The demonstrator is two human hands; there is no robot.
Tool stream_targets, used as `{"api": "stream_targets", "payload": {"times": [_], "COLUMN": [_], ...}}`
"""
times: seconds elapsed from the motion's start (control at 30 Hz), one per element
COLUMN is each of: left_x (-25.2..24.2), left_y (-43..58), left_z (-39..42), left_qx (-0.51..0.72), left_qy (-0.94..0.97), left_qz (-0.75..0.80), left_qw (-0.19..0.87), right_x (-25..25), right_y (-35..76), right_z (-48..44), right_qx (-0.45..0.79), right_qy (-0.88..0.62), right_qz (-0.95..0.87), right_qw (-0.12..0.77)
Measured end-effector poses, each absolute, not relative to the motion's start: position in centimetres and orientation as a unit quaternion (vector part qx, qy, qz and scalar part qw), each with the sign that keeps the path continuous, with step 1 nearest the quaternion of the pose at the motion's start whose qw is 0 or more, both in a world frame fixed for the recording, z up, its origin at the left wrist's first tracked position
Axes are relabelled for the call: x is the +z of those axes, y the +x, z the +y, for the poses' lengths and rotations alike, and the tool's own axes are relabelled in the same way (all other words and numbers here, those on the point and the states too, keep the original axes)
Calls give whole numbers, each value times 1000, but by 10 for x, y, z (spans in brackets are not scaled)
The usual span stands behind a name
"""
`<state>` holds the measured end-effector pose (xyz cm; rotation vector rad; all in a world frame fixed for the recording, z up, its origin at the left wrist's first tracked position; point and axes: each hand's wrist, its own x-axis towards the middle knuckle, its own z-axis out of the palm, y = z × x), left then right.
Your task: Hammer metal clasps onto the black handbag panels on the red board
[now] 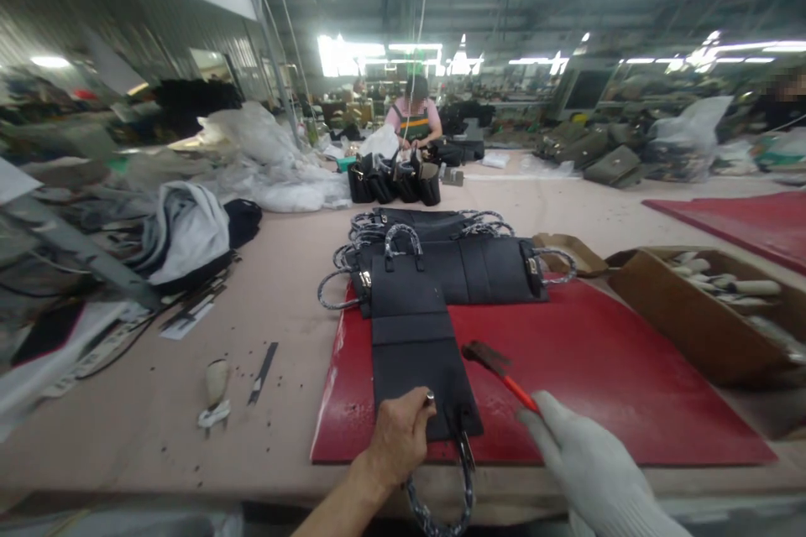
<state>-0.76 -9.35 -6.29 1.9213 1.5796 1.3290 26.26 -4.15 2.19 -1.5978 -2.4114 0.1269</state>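
My bare left hand (400, 435) is closed around a short metal rod, perhaps a punch (430, 397). Only its shiny top end shows, and its lower end is hidden. The fist rests over the near end of a flat black bag panel (412, 327), which has a patterned rope handle (403, 240) at the far end and another looped toward me. In a white glove, my right hand (583, 453) grips a hammer (504, 373) by its red handle. The dark hammer head hovers just right of the panel, apart from the rod.
A red mat (598, 369) lies under the work. More black panels with rope handles (497, 270) are stacked beyond. At right stands a brown box (686, 310) of tools. A pale-handled tool (217, 386) lies left. Across the table a person (416, 119) sits behind black bags (394, 185).
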Motion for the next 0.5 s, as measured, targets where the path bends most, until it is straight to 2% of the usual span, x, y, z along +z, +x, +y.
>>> {"api": "stream_targets", "payload": {"times": [0.1, 0.23, 0.33, 0.5], "left_x": [-66, -66, -66, -66], "left_y": [-7, -7, -8, -7], "left_z": [-92, -92, -93, -97], "left_qx": [465, 464, 452, 433], "left_qy": [675, 671, 674, 735], "left_qz": [552, 557, 560, 503], "left_qw": [153, 155, 165, 139], "right_x": [-4, -34, -47, -56], "right_y": [277, 260, 222, 177], "right_z": [-14, -6, -28, -60], "right_qx": [5, -38, 23, 116], "right_qy": [-584, -545, -469, -401], "right_qz": [-800, -809, -844, -882], "right_qw": [134, 215, 259, 219]}}
